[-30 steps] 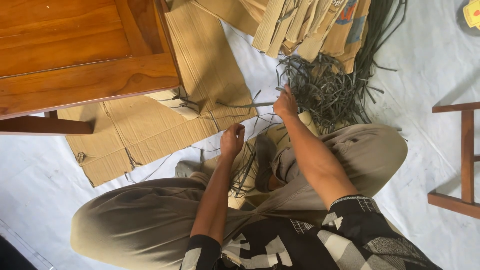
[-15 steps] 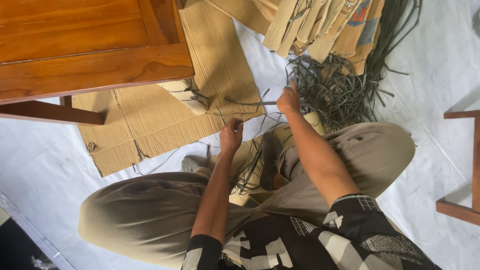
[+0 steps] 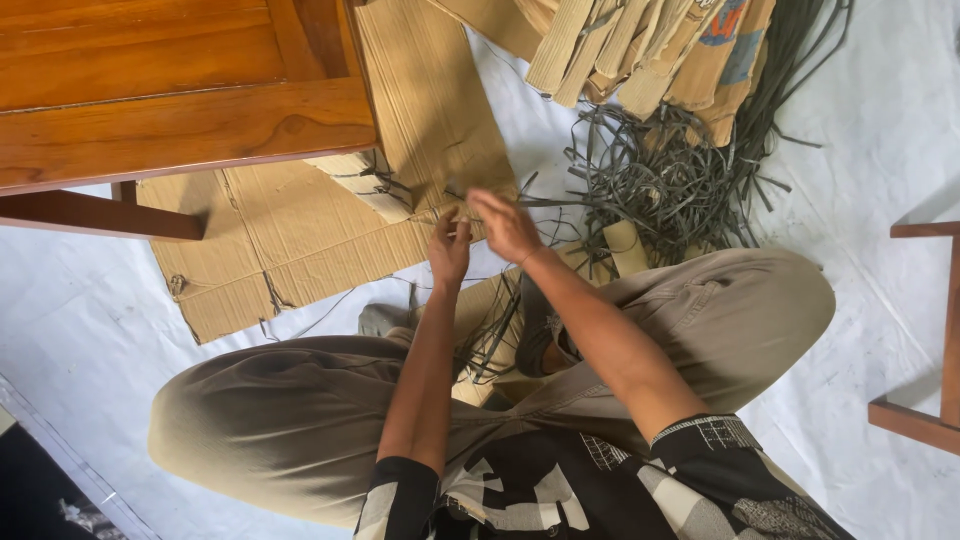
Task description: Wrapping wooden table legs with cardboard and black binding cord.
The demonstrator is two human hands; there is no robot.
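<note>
Hands (image 3: pixel 480 235) close together over cardboard (image 3: pixel 300 235) edge

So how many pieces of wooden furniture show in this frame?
2: a brown wooden table at upper left over flat cardboard, and a brown wooden frame cut by the right edge. More may lie outside view.

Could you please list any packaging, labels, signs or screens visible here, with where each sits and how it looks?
Flattened cardboard box: on the white floor sheet beside the wooden table, brown, creased, unprinted.
Stack of folded cardboard pieces: top centre, above the dark strips, tan.
Printed panel: on that stack's right side, blue and orange patches.
No signs or screens are visible.
</note>
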